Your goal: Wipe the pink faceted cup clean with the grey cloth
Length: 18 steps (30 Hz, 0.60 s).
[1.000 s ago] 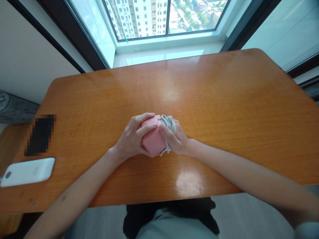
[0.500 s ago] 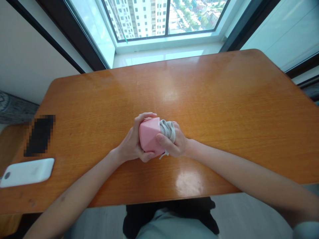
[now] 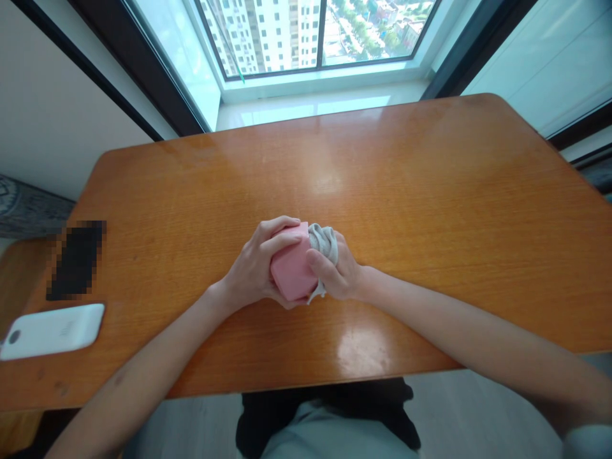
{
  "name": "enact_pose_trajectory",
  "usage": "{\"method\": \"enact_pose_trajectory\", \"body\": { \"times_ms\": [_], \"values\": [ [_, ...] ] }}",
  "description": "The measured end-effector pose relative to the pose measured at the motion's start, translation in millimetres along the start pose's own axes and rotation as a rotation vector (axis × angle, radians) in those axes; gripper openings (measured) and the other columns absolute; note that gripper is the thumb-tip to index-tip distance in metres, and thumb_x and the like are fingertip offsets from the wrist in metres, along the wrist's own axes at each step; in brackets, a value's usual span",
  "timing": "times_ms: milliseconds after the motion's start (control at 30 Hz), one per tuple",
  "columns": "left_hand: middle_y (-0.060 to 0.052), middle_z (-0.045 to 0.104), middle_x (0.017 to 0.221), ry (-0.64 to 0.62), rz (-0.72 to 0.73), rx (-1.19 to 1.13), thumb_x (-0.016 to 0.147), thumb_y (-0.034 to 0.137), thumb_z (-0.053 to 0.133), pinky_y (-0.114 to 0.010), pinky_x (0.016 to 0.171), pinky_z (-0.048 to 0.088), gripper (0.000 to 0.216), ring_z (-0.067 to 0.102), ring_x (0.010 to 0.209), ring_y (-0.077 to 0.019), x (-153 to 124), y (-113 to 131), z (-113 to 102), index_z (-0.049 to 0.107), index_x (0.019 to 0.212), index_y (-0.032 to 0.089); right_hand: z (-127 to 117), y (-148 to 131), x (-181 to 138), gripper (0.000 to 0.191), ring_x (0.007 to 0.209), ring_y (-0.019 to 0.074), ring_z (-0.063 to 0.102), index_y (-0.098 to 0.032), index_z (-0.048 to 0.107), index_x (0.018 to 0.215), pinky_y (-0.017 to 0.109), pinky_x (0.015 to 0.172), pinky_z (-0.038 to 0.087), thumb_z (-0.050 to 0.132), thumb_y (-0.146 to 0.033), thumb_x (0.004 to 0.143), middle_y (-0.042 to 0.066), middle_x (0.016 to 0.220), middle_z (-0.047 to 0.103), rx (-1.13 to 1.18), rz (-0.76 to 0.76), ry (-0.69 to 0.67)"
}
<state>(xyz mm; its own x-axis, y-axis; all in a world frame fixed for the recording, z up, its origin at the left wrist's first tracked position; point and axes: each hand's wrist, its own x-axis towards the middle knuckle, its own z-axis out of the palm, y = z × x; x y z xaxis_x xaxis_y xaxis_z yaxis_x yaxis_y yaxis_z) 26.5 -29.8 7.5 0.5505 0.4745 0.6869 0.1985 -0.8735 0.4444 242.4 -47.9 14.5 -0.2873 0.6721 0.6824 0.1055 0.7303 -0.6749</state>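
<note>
A pink faceted object (image 3: 292, 271) is held just above the middle of the orange wooden table (image 3: 430, 210). My left hand (image 3: 255, 264) wraps its fingers over the object's top and left side. My right hand (image 3: 337, 271) is closed on a crumpled grey cloth (image 3: 325, 241) and presses it against the object's right side, thumb on the pink surface. The far side of the object is hidden by my fingers.
A white flat device (image 3: 52, 331) lies near the table's left front edge, with a blurred dark rectangle (image 3: 76, 258) just behind it. A window sill (image 3: 315, 102) and windows stand beyond the far edge. My lap shows below the near edge.
The pink object has turned in my hands. My left fingers now lie over its top again, and the cloth has shifted slightly against its right side.
</note>
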Motion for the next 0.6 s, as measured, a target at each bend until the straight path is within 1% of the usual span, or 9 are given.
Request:
{"method": "enact_pose_trajectory", "body": {
  "times_ms": [67,167,233,300,367,433,500,533,600],
  "values": [
    [-0.018,0.062,0.148,0.0,-0.089,-0.168,0.072,0.072,0.096,-0.058,0.11,0.063,0.112,0.068,0.134,-0.0379,0,0,2,0.047,0.161,0.028,0,0,-2,0.047,0.053,0.0116,0.041,-0.025,0.045,0.071,0.03,0.052,0.033,0.046,-0.044,0.115,-0.005,0.061,0.045,-0.026,-0.037,-0.02],
    [-0.018,0.066,0.138,-0.072,-0.266,-0.447,0.082,0.08,0.084,-0.054,0.1,0.067,0.103,0.074,0.12,-0.0356,-3,-1,5,0.044,0.16,0.026,1,0,-4,0.047,0.052,0.0114,0.041,-0.024,0.047,0.069,0.03,0.051,0.031,0.05,-0.04,0.113,-0.005,0.059,0.046,-0.071,-0.088,-0.069],
    [-0.019,0.066,0.139,-0.108,-0.319,-0.522,0.081,0.082,0.083,-0.055,0.098,0.067,0.106,0.075,0.117,-0.0359,-6,-2,6,0.041,0.161,0.026,1,-1,-6,0.046,0.051,0.0107,0.039,-0.024,0.047,0.068,0.03,0.05,0.028,0.054,-0.037,0.112,-0.006,0.058,0.045,-0.086,-0.101,-0.084],
    [-0.02,0.061,0.148,-0.077,-0.274,-0.468,0.076,0.082,0.088,-0.06,0.104,0.066,0.114,0.073,0.126,-0.0391,-9,-5,6,0.039,0.164,0.028,1,-1,-6,0.044,0.051,0.0104,0.036,-0.024,0.046,0.068,0.03,0.05,0.027,0.055,-0.035,0.11,-0.006,0.058,0.043,-0.079,-0.108,-0.094],
    [-0.021,0.056,0.157,0.003,-0.154,-0.342,0.071,0.084,0.092,-0.065,0.111,0.063,0.124,0.066,0.139,-0.0428,-11,-7,5,0.036,0.168,0.03,1,-1,-5,0.043,0.052,0.0104,0.035,-0.024,0.046,0.068,0.03,0.051,0.028,0.055,-0.034,0.109,-0.006,0.059,0.042,-0.066,-0.095,-0.102],
    [-0.019,0.052,0.163,0.023,-0.009,-0.17,0.065,0.086,0.094,-0.068,0.117,0.06,0.129,0.06,0.149,-0.0442,-11,-9,1,0.036,0.169,0.035,0,-2,-4,0.042,0.053,0.0106,0.038,-0.024,0.046,0.07,0.029,0.052,0.03,0.054,-0.034,0.11,-0.006,0.061,0.044,-0.049,-0.065,-0.093],
    [-0.017,0.051,0.166,-0.022,0.08,0.002,0.066,0.082,0.096,-0.067,0.119,0.059,0.123,0.06,0.15,-0.0427,-10,-10,-3,0.039,0.166,0.038,0,-2,-2,0.04,0.055,0.0106,0.041,-0.024,0.046,0.072,0.029,0.054,0.032,0.053,-0.034,0.111,-0.005,0.063,0.046,-0.04,-0.032,-0.079],
    [-0.016,0.051,0.167,-0.049,0.097,0.072,0.069,0.077,0.098,-0.066,0.118,0.06,0.117,0.062,0.148,-0.0409,-10,-9,-5,0.042,0.164,0.038,0,-1,-2,0.04,0.055,0.0107,0.041,-0.024,0.046,0.073,0.029,0.054,0.033,0.052,-0.035,0.111,-0.005,0.063,0.047,-0.039,-0.023,-0.074],
    [-0.016,0.054,0.163,-0.06,0.083,0.141,0.074,0.067,0.1,-0.062,0.115,0.063,0.105,0.065,0.143,-0.0379,-8,-7,-8,0.046,0.159,0.035,1,-1,-1,0.04,0.056,0.0107,0.041,-0.024,0.046,0.073,0.029,0.055,0.033,0.052,-0.035,0.111,-0.006,0.064,0.046,-0.038,-0.025,-0.066]
  ]
}}
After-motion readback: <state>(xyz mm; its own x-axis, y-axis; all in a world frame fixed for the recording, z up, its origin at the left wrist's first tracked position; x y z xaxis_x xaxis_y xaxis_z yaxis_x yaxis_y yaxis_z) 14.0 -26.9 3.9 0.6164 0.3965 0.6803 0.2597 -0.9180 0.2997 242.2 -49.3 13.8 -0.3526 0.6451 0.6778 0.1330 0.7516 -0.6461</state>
